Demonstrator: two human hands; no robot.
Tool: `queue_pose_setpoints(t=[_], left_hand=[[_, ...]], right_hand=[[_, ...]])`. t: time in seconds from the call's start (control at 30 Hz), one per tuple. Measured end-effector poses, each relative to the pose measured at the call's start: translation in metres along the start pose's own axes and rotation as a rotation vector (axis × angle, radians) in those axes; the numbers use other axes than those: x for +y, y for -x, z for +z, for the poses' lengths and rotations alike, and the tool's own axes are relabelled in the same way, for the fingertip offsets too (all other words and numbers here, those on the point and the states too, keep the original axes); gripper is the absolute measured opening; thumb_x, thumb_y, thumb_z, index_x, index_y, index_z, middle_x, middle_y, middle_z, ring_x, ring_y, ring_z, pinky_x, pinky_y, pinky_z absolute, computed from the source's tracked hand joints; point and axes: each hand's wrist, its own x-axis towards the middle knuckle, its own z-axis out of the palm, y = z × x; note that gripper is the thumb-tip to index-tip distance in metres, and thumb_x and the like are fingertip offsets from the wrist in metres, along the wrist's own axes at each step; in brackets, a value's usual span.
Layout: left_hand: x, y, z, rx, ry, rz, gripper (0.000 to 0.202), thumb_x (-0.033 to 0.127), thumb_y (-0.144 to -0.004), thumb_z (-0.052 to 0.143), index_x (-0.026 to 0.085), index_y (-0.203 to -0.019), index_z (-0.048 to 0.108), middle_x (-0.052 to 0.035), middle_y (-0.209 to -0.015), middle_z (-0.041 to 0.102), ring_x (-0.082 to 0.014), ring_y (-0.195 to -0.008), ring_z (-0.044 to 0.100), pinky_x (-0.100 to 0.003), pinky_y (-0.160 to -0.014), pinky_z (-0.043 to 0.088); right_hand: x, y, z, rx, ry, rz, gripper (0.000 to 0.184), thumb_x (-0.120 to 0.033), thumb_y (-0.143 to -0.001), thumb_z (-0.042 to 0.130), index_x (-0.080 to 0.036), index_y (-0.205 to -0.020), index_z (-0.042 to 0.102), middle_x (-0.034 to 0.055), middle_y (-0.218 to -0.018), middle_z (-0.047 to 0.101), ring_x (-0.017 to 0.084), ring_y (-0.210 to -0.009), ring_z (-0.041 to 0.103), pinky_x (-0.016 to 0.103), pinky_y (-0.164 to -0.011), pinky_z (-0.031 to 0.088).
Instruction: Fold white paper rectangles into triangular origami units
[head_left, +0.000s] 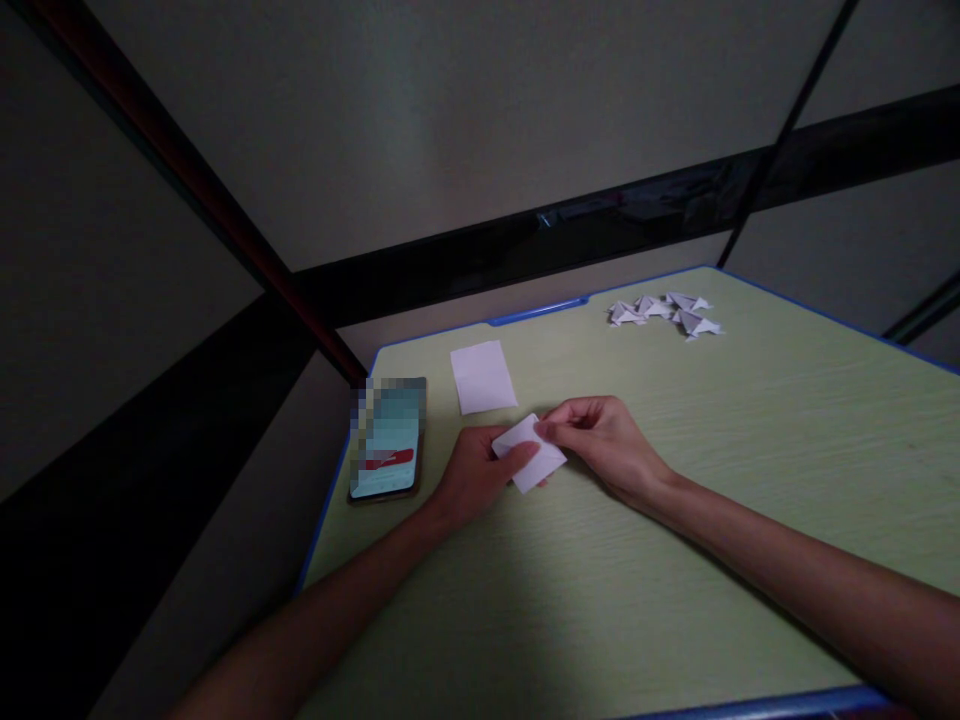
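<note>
A small folded sheet of white paper (pixel 541 468) is held between both hands, tilted, just above the table. My left hand (pixel 480 468) grips it with the thumb flat on top and the fingers underneath, where they are mostly hidden. At its upper right edge, my right hand (pixel 600 440) pinches the paper between thumb and forefinger. Just beyond my hands lies a flat square of white paper (pixel 484 377). Several folded paper figures (pixel 651 308) sit in a group at the far right.
A phone (pixel 390 440) with a lit screen lies at the table's left edge. The pale green table (pixel 750 430) has a blue rim and a blue strip (pixel 544 310) at its back edge. Panelled wall or cabinet doors (pixel 465 130) stand close behind.
</note>
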Motion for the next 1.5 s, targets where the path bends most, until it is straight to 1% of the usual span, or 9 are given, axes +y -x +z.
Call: queue_pose_setpoints(t=[0.27, 0.5, 0.63, 0.87, 0.97, 1.1, 1.27, 1.37, 1.5], left_hand=[[-0.0033, 0.0004, 0.0003, 0.02, 0.007, 0.023, 0.023, 0.029, -0.069, 0.055, 0.009, -0.061, 0.063, -0.0026, -0.053, 0.063, -0.0095, -0.046, 0.052, -0.018, -0.044, 0.036], [-0.0033, 0.0015, 0.0011, 0.059, -0.041, 0.013, 0.024, 0.029, -0.069, 0.054, 0.009, -0.06, 0.063, -0.002, -0.053, 0.062, -0.0103, -0.048, 0.052, -0.019, -0.045, 0.036], [-0.0038, 0.0018, 0.0011, 0.059, -0.057, 0.038, 0.025, 0.03, -0.069, 0.053, 0.009, -0.06, 0.063, -0.0021, -0.054, 0.062, -0.0102, -0.048, 0.051, -0.019, -0.046, 0.036], [-0.0023, 0.0022, 0.0004, 0.071, -0.015, -0.005, 0.025, 0.032, -0.068, 0.055, 0.009, -0.062, 0.063, -0.002, -0.053, 0.062, -0.0108, -0.047, 0.051, -0.019, -0.044, 0.035], [-0.0035, 0.0024, -0.0001, 0.049, -0.003, -0.004, 0.026, 0.033, -0.068, 0.055, 0.009, -0.064, 0.063, -0.0023, -0.055, 0.062, -0.0112, -0.048, 0.052, -0.019, -0.045, 0.036], [-0.0035, 0.0023, 0.0004, 0.031, -0.016, -0.016, 0.026, 0.033, -0.068, 0.055, 0.009, -0.062, 0.062, -0.0022, -0.054, 0.06, -0.0104, -0.048, 0.05, -0.019, -0.046, 0.035], [-0.003, 0.0014, 0.0005, 0.009, 0.022, 0.001, 0.027, 0.035, -0.067, 0.056, 0.009, -0.06, 0.061, -0.0007, -0.052, 0.057, -0.0088, -0.047, 0.046, -0.019, -0.046, 0.033], [-0.0034, 0.0007, -0.0014, 0.017, 0.04, -0.005, 0.027, 0.036, -0.064, 0.058, 0.009, -0.059, 0.06, 0.0004, -0.05, 0.055, -0.0081, -0.045, 0.044, -0.019, -0.044, 0.03], [-0.0034, -0.0003, -0.0046, -0.013, 0.034, -0.008, 0.026, 0.036, -0.06, 0.062, 0.01, -0.055, 0.059, 0.0017, -0.047, 0.052, -0.0076, -0.044, 0.041, -0.019, -0.042, 0.029]], right_hand=[[0.0019, -0.0005, -0.0005, -0.058, 0.02, -0.01, 0.021, -0.031, -0.061, 0.062, -0.011, -0.058, 0.056, 0.0012, -0.05, 0.06, 0.009, -0.044, 0.051, 0.022, -0.045, 0.037], [0.0025, -0.0019, -0.0003, -0.111, 0.177, -0.053, 0.029, -0.041, -0.067, 0.055, -0.014, -0.061, 0.047, -0.0016, -0.05, 0.052, 0.007, -0.045, 0.043, 0.021, -0.044, 0.031], [0.0021, -0.0024, 0.0004, -0.13, 0.27, -0.07, 0.028, -0.04, -0.07, 0.051, -0.016, -0.06, 0.041, -0.004, -0.049, 0.045, 0.007, -0.045, 0.039, 0.021, -0.044, 0.029], [-0.002, -0.0035, 0.0005, -0.206, 0.181, -0.02, 0.024, -0.036, -0.068, 0.054, -0.017, -0.065, 0.04, -0.0039, -0.055, 0.047, 0.008, -0.049, 0.046, 0.021, -0.047, 0.033], [-0.0028, -0.0015, 0.0003, -0.283, 0.297, -0.04, 0.023, -0.036, -0.076, 0.045, -0.017, -0.064, 0.041, -0.0024, -0.053, 0.049, 0.008, -0.047, 0.043, 0.021, -0.045, 0.03], [-0.0032, 0.0026, 0.0011, -0.249, 0.446, -0.109, 0.023, -0.032, -0.08, 0.039, -0.017, -0.063, 0.042, -0.0015, -0.054, 0.05, 0.008, -0.046, 0.039, 0.02, -0.045, 0.027], [-0.0028, 0.004, 0.002, -0.198, 0.316, -0.097, 0.026, -0.035, -0.075, 0.043, -0.018, -0.057, 0.037, -0.0033, -0.05, 0.043, 0.008, -0.046, 0.037, 0.02, -0.044, 0.026], [-0.003, 0.0021, 0.0006, -0.233, 0.194, -0.05, 0.031, -0.041, -0.07, 0.048, -0.017, -0.054, 0.036, -0.0051, -0.048, 0.038, 0.006, -0.044, 0.031, 0.02, -0.043, 0.022], [-0.0051, 0.0005, -0.001, -0.269, 0.19, -0.01, 0.03, -0.041, -0.068, 0.051, -0.016, -0.055, 0.041, -0.0059, -0.048, 0.035, 0.006, -0.044, 0.029, 0.021, -0.043, 0.02]])
